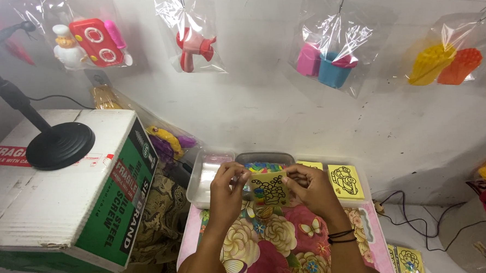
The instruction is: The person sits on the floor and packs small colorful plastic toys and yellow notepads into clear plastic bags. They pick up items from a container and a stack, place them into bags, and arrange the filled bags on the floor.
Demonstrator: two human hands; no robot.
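While the view is held low over the work, a flower-patterned pink cloth surface [280,244] is seen nearest, spread beneath both forearms. Just above it, a small yellow square card with a black outline drawing, partly coloured in [268,189], is held upright between the two hands. The left hand [227,189] is closed on the card's left edge in a fingertip grip; the right hand [311,189], with dark bands at the wrist, is closed on its right edge. Beyond the card, a clear plastic tray [204,179] and a grey tray holding bright coloured pieces [264,161] are seen side by side. To the right, a second yellow card with a car outline [345,181] is lying flat. To the left, a white and green cardboard box [65,188] is topped by a black round stand base [60,145]. Farthest back, bagged plastic toys [195,43] are hung on the white wall.
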